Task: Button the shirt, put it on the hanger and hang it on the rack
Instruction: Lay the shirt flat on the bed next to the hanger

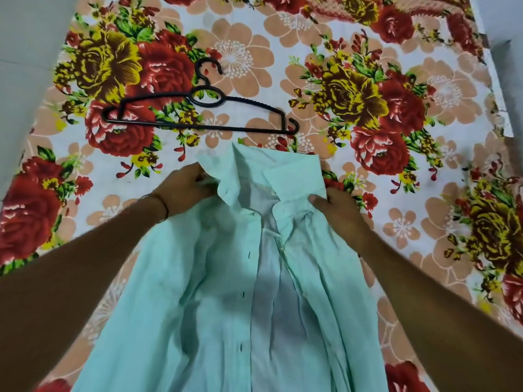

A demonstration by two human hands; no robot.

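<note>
Each grip is pinching a collar end: left hand (186, 188), right hand (336, 207). The unbuttoned shirt (226, 292) is sagging, risking mismatched buttonholes when fastening starts.

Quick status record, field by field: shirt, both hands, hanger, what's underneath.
shirt: mint green, front lying open, no button visibly fastened
buttonholes: down the placket on the person's left side
collar: rumpled, raised toward the hanger
left hand: fingers pinching the left collar edge
right hand: gripping the shirt beside the right collar point
hanger: black plastic, flat on the sheet beyond the collar, apart from the shirt
surface: floral bedsheet
rack: not in view
</note>
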